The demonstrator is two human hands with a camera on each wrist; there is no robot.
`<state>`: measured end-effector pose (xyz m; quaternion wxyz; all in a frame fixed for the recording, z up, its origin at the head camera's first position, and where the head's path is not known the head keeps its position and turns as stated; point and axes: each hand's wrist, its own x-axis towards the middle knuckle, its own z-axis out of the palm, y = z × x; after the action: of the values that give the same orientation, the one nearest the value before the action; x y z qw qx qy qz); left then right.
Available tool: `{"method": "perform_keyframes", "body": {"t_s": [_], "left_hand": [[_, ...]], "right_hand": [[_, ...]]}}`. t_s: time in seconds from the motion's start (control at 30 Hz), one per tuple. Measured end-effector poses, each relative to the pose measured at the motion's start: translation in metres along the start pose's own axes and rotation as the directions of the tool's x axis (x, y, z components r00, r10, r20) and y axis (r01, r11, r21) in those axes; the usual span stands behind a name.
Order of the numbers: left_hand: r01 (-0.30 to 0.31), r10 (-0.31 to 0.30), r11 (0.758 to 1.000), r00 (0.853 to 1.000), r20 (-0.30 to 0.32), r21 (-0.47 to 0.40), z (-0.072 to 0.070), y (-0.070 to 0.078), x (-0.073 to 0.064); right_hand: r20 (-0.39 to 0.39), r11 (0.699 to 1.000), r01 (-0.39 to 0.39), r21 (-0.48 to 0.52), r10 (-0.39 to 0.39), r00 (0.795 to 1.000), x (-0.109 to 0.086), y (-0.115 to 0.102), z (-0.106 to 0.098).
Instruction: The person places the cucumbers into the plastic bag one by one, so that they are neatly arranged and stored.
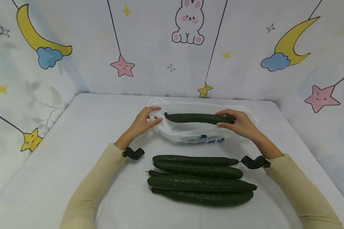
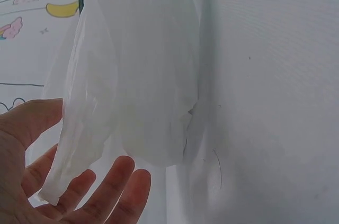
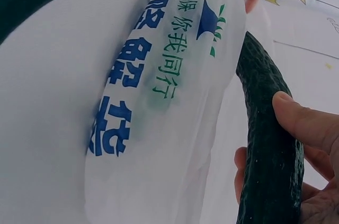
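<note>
My right hand (image 1: 238, 122) grips a dark green cucumber (image 1: 189, 118) near its right end, thumb on one side and fingers on the other. The cucumber lies level across the mouth of a white plastic bag (image 1: 175, 136), which has blue and green print. At the bag's left end is my left hand (image 1: 144, 121), its thumb and fingers spread apart. In the left wrist view, the bag's thin edge (image 2: 79, 144) passes between that thumb and the loosely bent fingers.
Several more cucumbers (image 1: 200, 183) lie side by side on the white table (image 1: 126, 203), nearer to me than the bag. Black devices (image 1: 136, 154) are strapped at both wrists. A printed cloth (image 1: 154, 31) with stars and moons rises behind the table.
</note>
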<state>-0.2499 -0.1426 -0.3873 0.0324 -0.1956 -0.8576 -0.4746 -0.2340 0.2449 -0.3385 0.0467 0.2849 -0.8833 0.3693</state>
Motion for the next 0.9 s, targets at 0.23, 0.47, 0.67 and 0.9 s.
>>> {"method": "perform_keyframes", "body": {"t_s": [0.23, 0.47, 0.67, 0.9], "left_hand": [[0.007, -0.006, 1.000, 1.000, -0.008, 0.012, -0.001, 0.001, 0.000], [0.003, -0.003, 1.000, 1.000, -0.004, 0.003, 0.000, 0.001, 0.000], [-0.003, 0.003, 1.000, 1.000, -0.003, 0.009, 0.000, 0.002, -0.001], [-0.017, 0.017, 1.000, 1.000, -0.004, 0.008, 0.000, 0.002, 0.001]], "right_hand": [[0.010, 0.998, 0.042, -0.037, -0.042, 0.999, 0.007, 0.001, 0.000], [0.045, 0.996, 0.031, -0.082, -0.027, 0.999, 0.012, 0.002, 0.003], [0.056, 0.993, 0.052, -0.105, -0.046, 0.997, 0.016, 0.001, 0.005], [0.068, 0.991, 0.094, -0.094, -0.088, 0.994, 0.022, 0.001, 0.004]]}}
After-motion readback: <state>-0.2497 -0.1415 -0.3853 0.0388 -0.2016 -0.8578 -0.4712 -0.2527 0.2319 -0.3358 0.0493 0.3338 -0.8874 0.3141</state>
